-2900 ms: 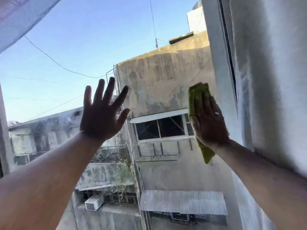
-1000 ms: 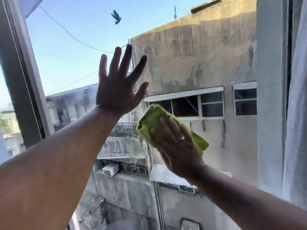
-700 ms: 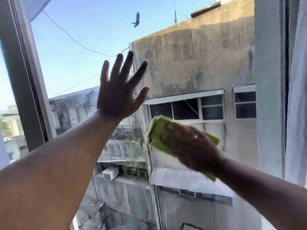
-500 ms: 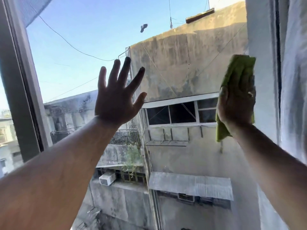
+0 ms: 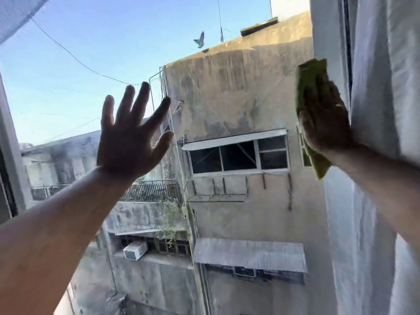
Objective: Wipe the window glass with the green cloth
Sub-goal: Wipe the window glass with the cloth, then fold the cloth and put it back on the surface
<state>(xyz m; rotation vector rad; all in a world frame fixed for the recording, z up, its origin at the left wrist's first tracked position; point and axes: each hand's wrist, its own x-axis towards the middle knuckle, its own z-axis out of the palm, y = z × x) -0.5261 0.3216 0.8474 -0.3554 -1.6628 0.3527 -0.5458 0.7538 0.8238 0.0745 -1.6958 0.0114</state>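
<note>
The window glass (image 5: pixel 238 92) fills most of the view, with stained buildings and blue sky behind it. My right hand (image 5: pixel 325 123) presses the green cloth (image 5: pixel 310 76) flat against the pane near its right edge; the cloth sticks out above my fingers and hangs below my wrist. My left hand (image 5: pixel 129 137) lies flat on the glass at centre left, fingers spread, holding nothing.
A white curtain (image 5: pixel 386 155) hangs along the right side, next to the dark frame strip (image 5: pixel 346 42). The left window frame (image 5: pixel 9 178) runs down the left edge. A mesh screen corner (image 5: pixel 16 12) shows at top left.
My right hand has swept the cloth from the middle of the pane over to the right edge and up. The left hand has stayed flat on the glass. A bird flew across outside.
</note>
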